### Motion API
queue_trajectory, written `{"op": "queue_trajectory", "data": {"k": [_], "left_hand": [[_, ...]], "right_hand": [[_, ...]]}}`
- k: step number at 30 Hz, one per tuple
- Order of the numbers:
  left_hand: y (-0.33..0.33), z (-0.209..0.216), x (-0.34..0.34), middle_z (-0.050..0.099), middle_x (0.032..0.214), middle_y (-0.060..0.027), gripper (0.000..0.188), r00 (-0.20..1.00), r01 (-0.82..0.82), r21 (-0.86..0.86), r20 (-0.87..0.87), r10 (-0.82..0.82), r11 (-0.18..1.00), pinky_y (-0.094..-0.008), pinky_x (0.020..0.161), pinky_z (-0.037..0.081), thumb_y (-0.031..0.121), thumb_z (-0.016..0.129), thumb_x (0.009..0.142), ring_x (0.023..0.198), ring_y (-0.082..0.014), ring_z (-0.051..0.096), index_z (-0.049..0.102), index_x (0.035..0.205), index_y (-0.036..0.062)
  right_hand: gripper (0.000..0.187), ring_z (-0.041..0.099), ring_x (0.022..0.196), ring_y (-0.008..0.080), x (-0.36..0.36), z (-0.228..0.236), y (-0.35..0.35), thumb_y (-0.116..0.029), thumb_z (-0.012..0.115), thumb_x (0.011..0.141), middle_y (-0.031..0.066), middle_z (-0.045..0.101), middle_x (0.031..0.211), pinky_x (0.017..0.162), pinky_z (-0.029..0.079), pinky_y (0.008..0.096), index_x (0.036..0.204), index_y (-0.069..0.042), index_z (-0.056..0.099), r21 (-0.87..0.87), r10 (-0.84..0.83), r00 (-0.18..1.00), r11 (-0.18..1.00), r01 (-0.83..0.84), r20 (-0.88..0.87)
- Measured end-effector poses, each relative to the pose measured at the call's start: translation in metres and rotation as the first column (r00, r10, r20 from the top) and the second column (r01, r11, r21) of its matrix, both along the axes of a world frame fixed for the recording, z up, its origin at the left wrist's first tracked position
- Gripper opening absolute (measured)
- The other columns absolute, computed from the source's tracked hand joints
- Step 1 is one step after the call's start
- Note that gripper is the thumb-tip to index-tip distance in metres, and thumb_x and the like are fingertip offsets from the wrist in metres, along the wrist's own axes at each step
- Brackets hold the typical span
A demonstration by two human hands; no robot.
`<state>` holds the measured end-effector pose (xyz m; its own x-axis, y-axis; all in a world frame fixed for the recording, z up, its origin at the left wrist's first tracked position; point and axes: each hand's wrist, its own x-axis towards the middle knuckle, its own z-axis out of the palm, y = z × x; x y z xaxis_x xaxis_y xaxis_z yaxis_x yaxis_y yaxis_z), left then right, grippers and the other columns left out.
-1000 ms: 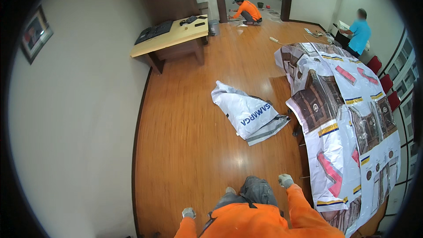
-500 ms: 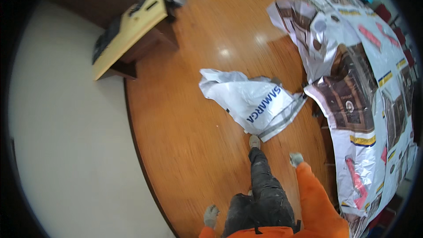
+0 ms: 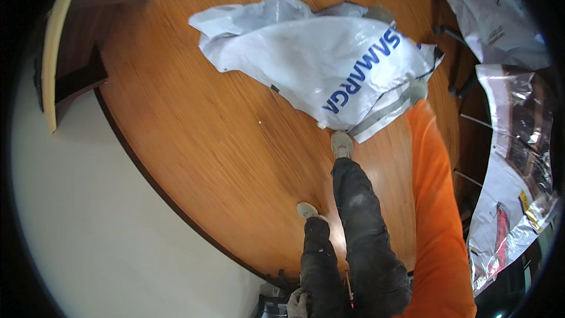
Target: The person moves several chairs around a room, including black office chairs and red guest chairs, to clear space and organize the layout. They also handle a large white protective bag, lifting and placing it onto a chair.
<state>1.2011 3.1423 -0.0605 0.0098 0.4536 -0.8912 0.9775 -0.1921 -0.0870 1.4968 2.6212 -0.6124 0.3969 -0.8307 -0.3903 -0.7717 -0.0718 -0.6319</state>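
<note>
A large crumpled white plastic sack with blue lettering lies on the wooden floor just ahead of my feet. My right arm in an orange sleeve reaches forward, and my gloved right hand is at the sack's near right corner, touching its edge; its grip is too small to make out. My gloved left hand hangs by my left thigh at the bottom edge and holds nothing. My front shoe stands right at the sack's lower edge.
A light wooden desk stands at the upper left against a cream wall. Shiny printed foil sheets cover the right side, with dark thin legs or cables beside them.
I have walked up to the white sack and tilted my head down. My right arm has stretched out to its corner. The far room and the other people have left the view.
</note>
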Motion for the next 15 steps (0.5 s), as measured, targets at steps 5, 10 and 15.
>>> {"op": "queue_trajectory", "data": {"k": [5, 10, 15], "left_hand": [[0.007, -0.031, 0.043, 0.065, 0.110, -0.0086, 0.030, 0.999, 0.043, -0.056, 0.002, -0.043, 0.998, -0.0296, 0.088, 0.049, 0.016, 0.054, 0.096, 0.100, -0.0174, 0.060, 0.061, 0.123, 0.0023], [0.009, -0.012, 0.065, 0.065, 0.106, -0.0062, 0.030, 0.993, 0.078, -0.135, 0.099, -0.065, 0.988, -0.0279, 0.084, 0.050, 0.016, 0.056, 0.097, 0.096, -0.0151, 0.060, 0.059, 0.124, 0.0030], [0.031, -0.001, 0.075, 0.065, 0.105, -0.0064, 0.031, 0.960, 0.107, -0.291, 0.279, -0.023, 0.951, -0.0289, 0.084, 0.050, 0.018, 0.058, 0.097, 0.094, -0.0150, 0.060, 0.058, 0.126, 0.0054]], "right_hand": [[0.048, 0.063, 0.090, 0.0248, 0.017, 0.014, -0.074, -0.045, 0.064, 0.088, 0.0164, 0.069, 0.095, 0.079, 0.049, 0.0364, 0.107, -0.001, 0.067, 0.154, 0.013, 0.981, 0.987, -0.044, 0.194], [0.045, 0.049, 0.061, 0.0133, 0.032, 0.104, -0.006, -0.047, 0.066, 0.088, 0.0020, 0.053, 0.062, 0.057, 0.039, 0.0314, 0.065, -0.009, 0.058, 0.302, 0.055, 0.998, 0.952, -0.060, 0.026], [0.021, 0.061, 0.078, 0.0171, -0.036, 0.203, 0.090, -0.021, 0.065, 0.092, 0.0049, 0.068, 0.090, 0.069, 0.051, 0.0349, 0.102, -0.002, 0.068, 0.704, -0.324, 0.945, 0.682, 0.198, 0.048]]}}
